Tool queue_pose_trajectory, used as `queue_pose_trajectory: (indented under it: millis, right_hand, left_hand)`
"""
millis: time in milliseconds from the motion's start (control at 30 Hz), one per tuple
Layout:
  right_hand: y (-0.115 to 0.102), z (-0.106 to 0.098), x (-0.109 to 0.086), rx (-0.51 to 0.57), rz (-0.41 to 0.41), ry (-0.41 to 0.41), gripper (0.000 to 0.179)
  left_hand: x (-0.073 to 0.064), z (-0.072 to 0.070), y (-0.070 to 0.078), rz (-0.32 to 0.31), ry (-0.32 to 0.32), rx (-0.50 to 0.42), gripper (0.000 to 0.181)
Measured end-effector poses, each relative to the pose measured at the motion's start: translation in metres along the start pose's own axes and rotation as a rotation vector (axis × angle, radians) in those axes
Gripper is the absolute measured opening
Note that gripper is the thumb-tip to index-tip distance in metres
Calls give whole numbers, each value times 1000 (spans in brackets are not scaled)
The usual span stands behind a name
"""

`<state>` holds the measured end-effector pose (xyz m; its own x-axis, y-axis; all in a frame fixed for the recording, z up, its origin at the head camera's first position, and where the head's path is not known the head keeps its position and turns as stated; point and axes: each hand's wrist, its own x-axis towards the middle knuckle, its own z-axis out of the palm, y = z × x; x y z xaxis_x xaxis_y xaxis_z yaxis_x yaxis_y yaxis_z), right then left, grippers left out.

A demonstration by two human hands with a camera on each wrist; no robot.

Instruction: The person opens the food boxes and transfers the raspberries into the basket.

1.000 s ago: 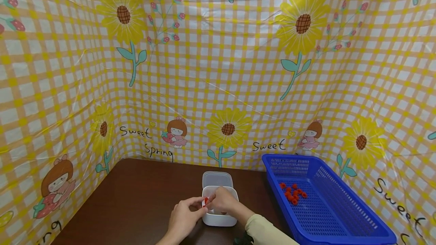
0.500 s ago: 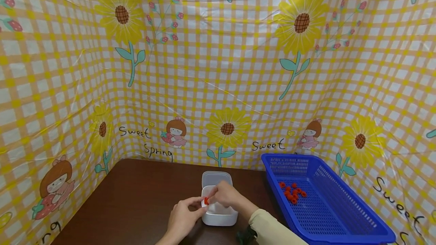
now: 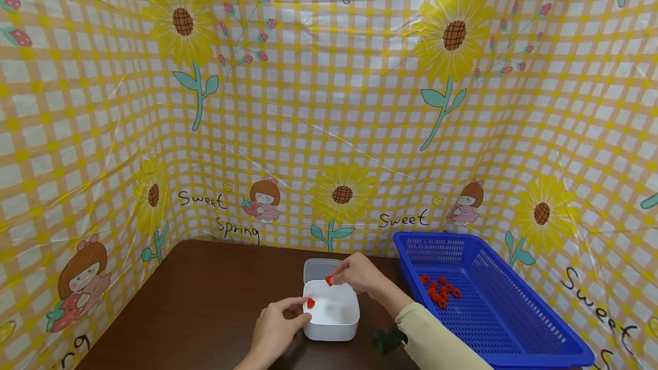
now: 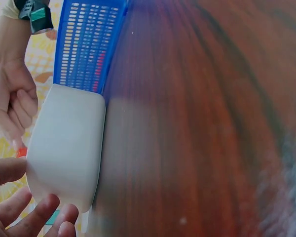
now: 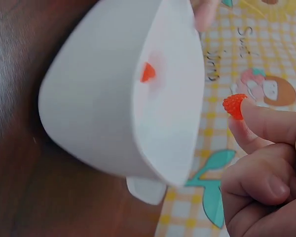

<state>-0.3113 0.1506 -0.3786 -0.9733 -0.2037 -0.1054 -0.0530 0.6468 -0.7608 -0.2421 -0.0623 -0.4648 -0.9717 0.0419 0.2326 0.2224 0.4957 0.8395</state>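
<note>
In the head view, my left hand [image 3: 277, 324] holds the left side of an open white plastic box [image 3: 331, 333]. Left wrist view: fingertips touch the wall of this box [image 4: 64, 143], with another digit at its rim. A red raspberry [image 3: 311, 302] lies inside by the left wall. My right hand [image 3: 362, 274] pinches a second raspberry [image 3: 329, 281] above the far rim. From the right wrist, that raspberry [image 5: 234, 106] shows its bumpy surface between thumb and finger, the remaining fingers curled. It is apart from the box.
A clear lid [image 3: 316, 269] lies behind the box. To the right stands a blue perforated basket [image 3: 493, 313] with several loose raspberries [image 3: 442, 290] at its left side. A checked, flower-printed cloth [image 3: 308, 101] hangs around the dark brown table [image 3: 216, 290].
My right hand has risen out of the box, moving back and to the right with a raspberry. The raspberry by the left wall is now uncovered. My left hand has hardly moved.
</note>
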Motion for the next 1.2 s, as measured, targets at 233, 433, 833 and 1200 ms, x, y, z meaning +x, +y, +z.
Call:
queue_pose_trajectory:
  millis: [233,433,833,1200]
  right_hand:
    - [3,-25,-2,9,4,28,15]
    - [7,-47,-4,30,26,79,16]
    - [24,-93,-6,16,70,139,22]
    - [41,-131,-14,5,93,158,29]
  left_hand:
    - [0,0,1,-6,0,1,35]
    - [0,-1,1,-9,-1,5,35]
    - [1,-1,0,-3,-5,1,34]
    - [3,0,-1,-21,-15,-4,34]
